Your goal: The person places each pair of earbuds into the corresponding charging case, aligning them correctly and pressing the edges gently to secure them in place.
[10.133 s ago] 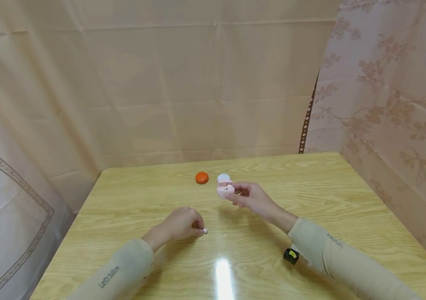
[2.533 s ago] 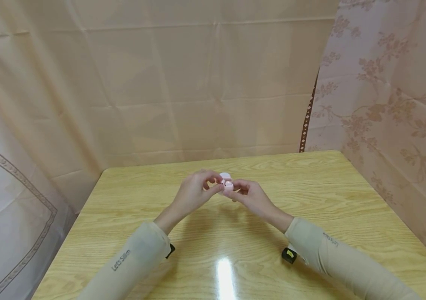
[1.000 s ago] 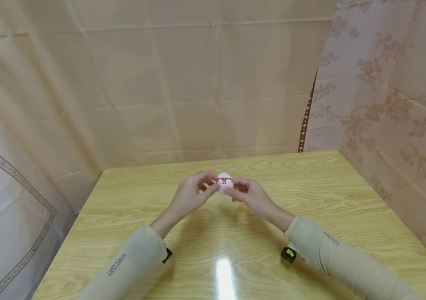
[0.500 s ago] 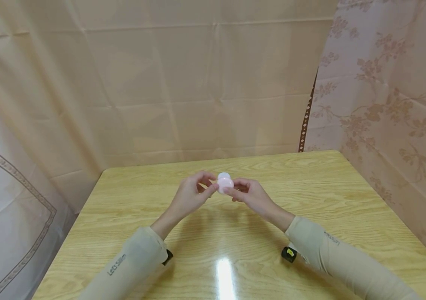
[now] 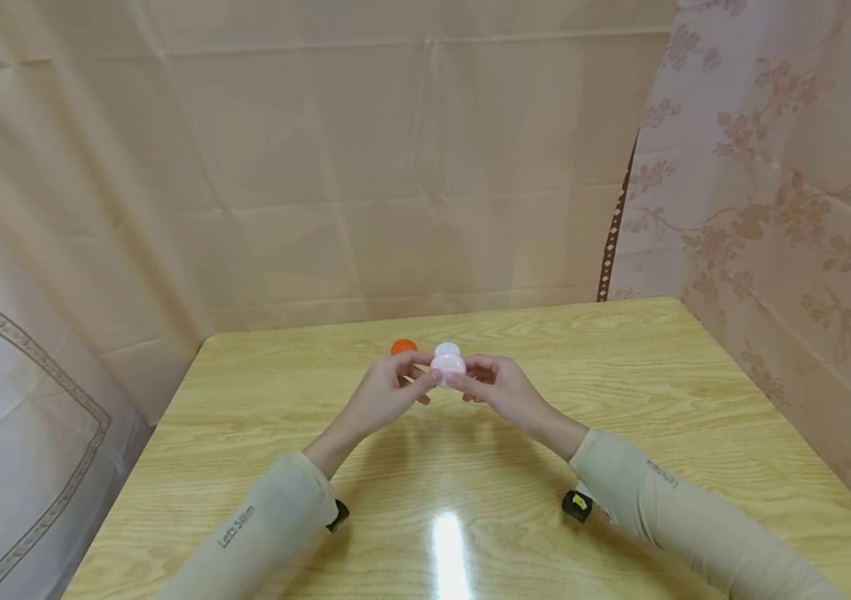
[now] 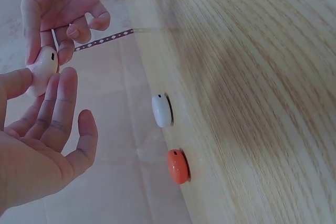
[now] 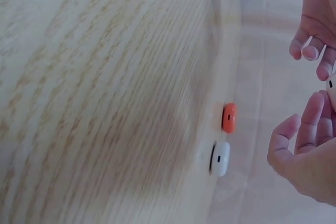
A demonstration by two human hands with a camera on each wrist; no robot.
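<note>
A pink earbud case [image 5: 446, 367] is held above the table, its lid down, between the fingers of both hands. My left hand [image 5: 386, 392] pinches its left side, thumb in front and fingers behind. From the right, my right hand [image 5: 513, 397] grips the other side with thumb and fingers. The left wrist view shows the case [image 6: 43, 72] with a small dark slot on its underside. Behind it on the table lie a white earbud case [image 6: 162, 111] and an orange earbud case [image 6: 178, 167], side by side. At the right wrist view's edge, the pink case [image 7: 332, 87] is mostly cut off.
The wooden table [image 5: 245, 467] ends at a far edge close to a beige curtain [image 5: 357, 183]. Patterned curtains stand at both sides. A black wrist camera [image 5: 578, 505] hangs under the right sleeve, and another [image 5: 338, 516] under the left.
Earlier my left hand pinched a small pink earbud beside the open case, then brought it to the case. Two earbuds showed inside; the lid has since come down. The orange case shows again.
</note>
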